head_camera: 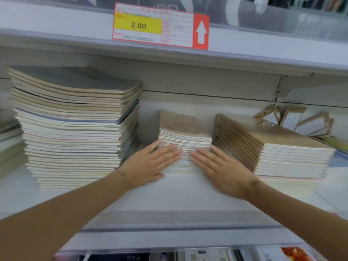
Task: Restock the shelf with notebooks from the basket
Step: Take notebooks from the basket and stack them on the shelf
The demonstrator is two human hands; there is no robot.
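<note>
On the white shelf (188, 196), mid-width, a short notebook stack (185, 129) sits between a tall stack (75, 132) at the left end and a lower stack (290, 157) to the right. The left hand (150, 164) and right hand (220, 170), fingers straight and flat, press against its front. The price label (160, 27) on the rail overhead reads 2.00.

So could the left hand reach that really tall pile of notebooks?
Probably yes. The left hand lies flat against the front of the small middle pile, holding nothing, and the tall pile stands right beside it on the same shelf, with nothing visibly blocking the way.
</note>
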